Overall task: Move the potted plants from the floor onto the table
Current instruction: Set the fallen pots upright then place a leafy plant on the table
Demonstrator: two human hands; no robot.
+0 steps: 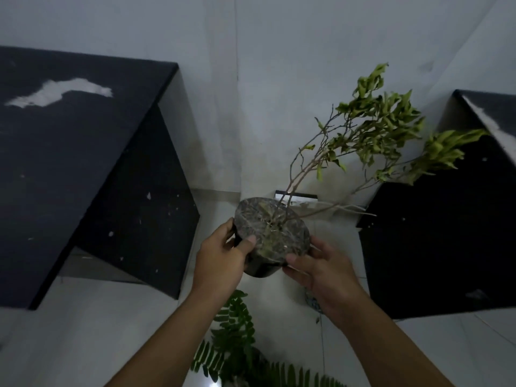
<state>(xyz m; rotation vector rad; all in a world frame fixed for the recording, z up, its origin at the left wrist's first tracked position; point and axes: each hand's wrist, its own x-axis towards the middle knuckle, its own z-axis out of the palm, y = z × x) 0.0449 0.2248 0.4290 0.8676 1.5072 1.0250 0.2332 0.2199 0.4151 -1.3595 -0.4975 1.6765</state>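
Note:
A black pot [272, 236] full of grey, root-covered soil is held up in the air, tilted away from me. Thin stems rise from it to droopy yellow-green leaves [391, 127] that lean right. My left hand [223, 255] grips the pot's left rim with the thumb on the soil. My right hand [318, 268] holds its right side and underside. A second plant, a dark green fern [237, 344], stands on the floor under my forearms. The black table [64, 152] is at the left, its top above the pot.
Another black table or box [446, 233] stands at the right, and the leaves reach over its corner. A white wall is behind. A small black-and-white object [296, 196] lies on the pale tiled floor between the two tables.

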